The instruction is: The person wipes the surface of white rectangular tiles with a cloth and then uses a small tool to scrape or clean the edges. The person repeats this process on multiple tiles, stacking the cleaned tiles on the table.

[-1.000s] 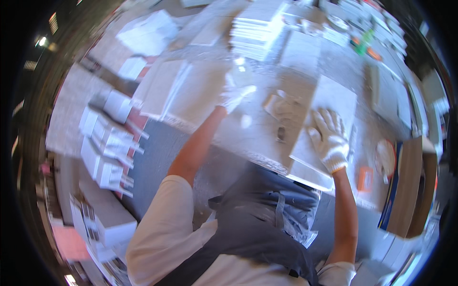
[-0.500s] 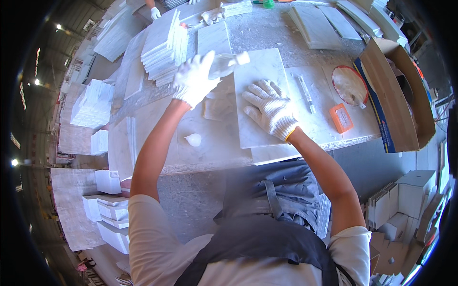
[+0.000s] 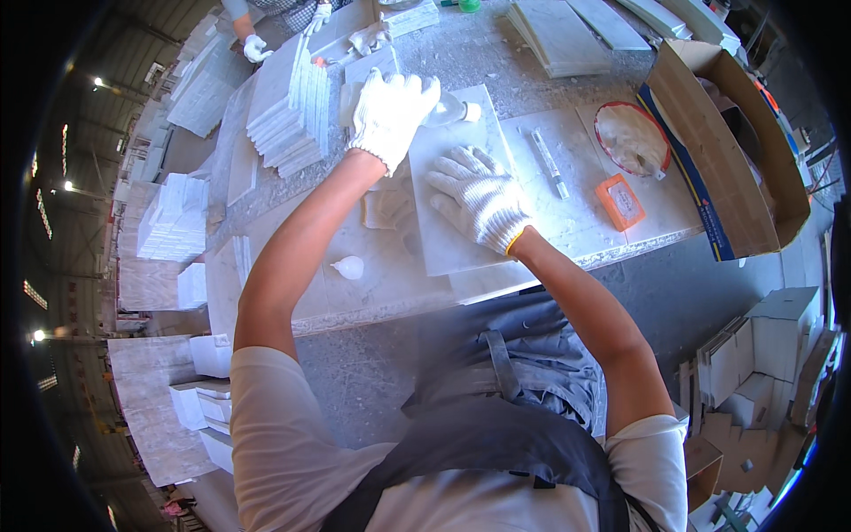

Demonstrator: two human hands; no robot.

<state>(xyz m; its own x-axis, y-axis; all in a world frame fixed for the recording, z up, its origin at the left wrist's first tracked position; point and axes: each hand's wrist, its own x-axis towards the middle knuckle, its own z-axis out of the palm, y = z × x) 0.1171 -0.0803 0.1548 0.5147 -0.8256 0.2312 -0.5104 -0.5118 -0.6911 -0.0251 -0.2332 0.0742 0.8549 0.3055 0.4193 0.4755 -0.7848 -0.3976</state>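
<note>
My left hand (image 3: 394,113), in a white knit glove, is closed around a clear plastic bottle (image 3: 446,112) with a white cap. The bottle is tilted, its cap pointing right over the far part of a white, grey-veined marble tile (image 3: 443,239). Gloved as well, my right hand (image 3: 483,195) lies flat on that tile with its fingers spread. Left of the tile, partly under my left forearm, are a pale yellowish pad (image 3: 379,211) and a small white bulb-shaped piece (image 3: 348,267).
Right of the tile lie a pen-like tube (image 3: 550,162), an orange box (image 3: 620,202), a red-rimmed dish of white material (image 3: 632,142) and a cardboard box (image 3: 727,151). Stacked tiles (image 3: 288,111) stand at the far left. Beyond them is a co-worker's gloved hand (image 3: 257,49).
My left hand has moved right and away from me, carrying the bottle further over the tile. My right hand stays flat on the tile. The whole view has shifted slightly.
</note>
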